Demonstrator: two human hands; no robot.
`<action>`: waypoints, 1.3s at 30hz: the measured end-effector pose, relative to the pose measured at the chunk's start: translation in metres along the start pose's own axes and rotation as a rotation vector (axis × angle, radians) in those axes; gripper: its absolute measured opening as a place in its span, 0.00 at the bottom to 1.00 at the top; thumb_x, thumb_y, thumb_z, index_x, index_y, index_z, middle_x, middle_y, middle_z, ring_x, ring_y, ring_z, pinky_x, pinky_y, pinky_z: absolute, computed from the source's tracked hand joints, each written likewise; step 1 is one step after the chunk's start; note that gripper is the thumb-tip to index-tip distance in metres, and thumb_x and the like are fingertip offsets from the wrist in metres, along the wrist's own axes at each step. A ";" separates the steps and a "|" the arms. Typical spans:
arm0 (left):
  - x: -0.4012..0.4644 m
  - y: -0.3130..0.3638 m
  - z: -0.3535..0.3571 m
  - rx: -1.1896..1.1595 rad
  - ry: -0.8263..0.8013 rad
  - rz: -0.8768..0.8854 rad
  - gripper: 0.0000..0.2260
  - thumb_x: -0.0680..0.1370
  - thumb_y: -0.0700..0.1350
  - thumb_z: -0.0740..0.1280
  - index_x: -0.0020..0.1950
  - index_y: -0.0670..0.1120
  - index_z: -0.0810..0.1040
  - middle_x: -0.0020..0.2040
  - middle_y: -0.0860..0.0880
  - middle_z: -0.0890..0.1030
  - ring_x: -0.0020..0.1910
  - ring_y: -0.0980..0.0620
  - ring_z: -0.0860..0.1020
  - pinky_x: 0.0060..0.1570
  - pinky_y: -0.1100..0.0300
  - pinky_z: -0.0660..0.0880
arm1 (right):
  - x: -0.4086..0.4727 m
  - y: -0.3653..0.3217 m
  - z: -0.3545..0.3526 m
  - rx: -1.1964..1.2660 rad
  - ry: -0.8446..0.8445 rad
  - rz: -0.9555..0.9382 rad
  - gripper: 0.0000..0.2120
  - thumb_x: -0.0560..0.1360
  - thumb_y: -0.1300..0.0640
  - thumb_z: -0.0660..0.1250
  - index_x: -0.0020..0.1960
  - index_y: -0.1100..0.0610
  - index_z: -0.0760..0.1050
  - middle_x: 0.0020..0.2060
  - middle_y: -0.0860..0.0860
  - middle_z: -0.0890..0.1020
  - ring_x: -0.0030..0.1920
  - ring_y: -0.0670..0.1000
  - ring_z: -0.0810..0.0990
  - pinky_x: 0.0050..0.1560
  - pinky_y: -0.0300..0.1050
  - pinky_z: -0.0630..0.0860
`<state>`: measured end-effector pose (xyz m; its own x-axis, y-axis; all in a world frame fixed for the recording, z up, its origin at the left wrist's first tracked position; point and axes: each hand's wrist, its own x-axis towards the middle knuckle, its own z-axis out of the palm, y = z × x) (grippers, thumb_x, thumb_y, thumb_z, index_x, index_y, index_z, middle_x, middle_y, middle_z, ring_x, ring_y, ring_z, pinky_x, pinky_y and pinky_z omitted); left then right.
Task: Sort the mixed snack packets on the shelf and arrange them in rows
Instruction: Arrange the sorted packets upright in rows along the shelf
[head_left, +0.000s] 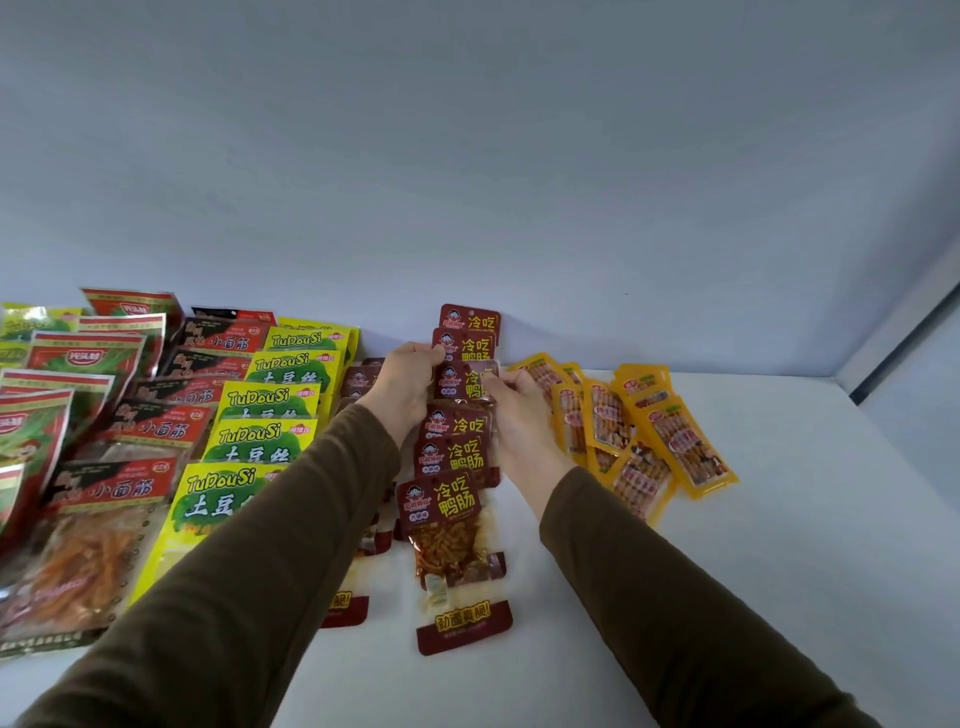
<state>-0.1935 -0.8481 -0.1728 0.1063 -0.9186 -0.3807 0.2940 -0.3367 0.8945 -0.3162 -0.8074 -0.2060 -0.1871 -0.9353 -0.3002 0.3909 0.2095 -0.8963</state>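
A row of several dark red snack packets (451, 499) with yellow lettering runs from the front of the white shelf (779, 519) to its back wall, each overlapping the one behind. Near the far end of that row, one dark red packet (457, 382) is held by both hands. My left hand (408, 387) grips its left edge. My right hand (514, 410) pinches its right edge between thumb and fingers. Another row of dark red packets (358, 379) lies mostly hidden under my left arm.
To the left stand rows of yellow-green packets (265, 410), black-and-red packets (161, 426) and red-green packets (52, 395). A loose heap of orange-yellow packets (639, 436) lies to the right of my right hand. The shelf's side wall rises at far right.
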 end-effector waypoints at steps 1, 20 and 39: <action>0.001 -0.001 0.001 0.024 0.001 0.001 0.03 0.84 0.40 0.65 0.51 0.44 0.75 0.45 0.44 0.84 0.33 0.51 0.85 0.30 0.57 0.79 | 0.000 0.001 0.003 -0.008 0.004 -0.008 0.06 0.81 0.58 0.68 0.49 0.57 0.71 0.46 0.58 0.84 0.44 0.58 0.87 0.42 0.54 0.84; -0.184 -0.097 -0.041 1.640 -0.218 0.582 0.39 0.77 0.71 0.42 0.83 0.56 0.34 0.83 0.49 0.33 0.81 0.48 0.30 0.79 0.51 0.32 | 0.014 -0.008 0.008 -0.191 -0.084 -0.014 0.15 0.81 0.67 0.64 0.67 0.63 0.73 0.57 0.63 0.82 0.51 0.60 0.84 0.50 0.55 0.81; -0.166 -0.100 -0.059 1.696 -0.323 0.695 0.31 0.82 0.58 0.46 0.83 0.59 0.39 0.83 0.54 0.35 0.79 0.52 0.27 0.73 0.53 0.23 | -0.004 -0.001 0.028 -0.432 -0.091 -0.118 0.10 0.84 0.60 0.58 0.64 0.54 0.72 0.53 0.52 0.83 0.51 0.53 0.85 0.45 0.49 0.83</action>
<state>-0.1842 -0.6500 -0.2131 -0.4450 -0.8954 -0.0183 -0.8828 0.4351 0.1769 -0.2911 -0.8122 -0.1950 -0.1204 -0.9772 -0.1748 -0.0437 0.1811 -0.9825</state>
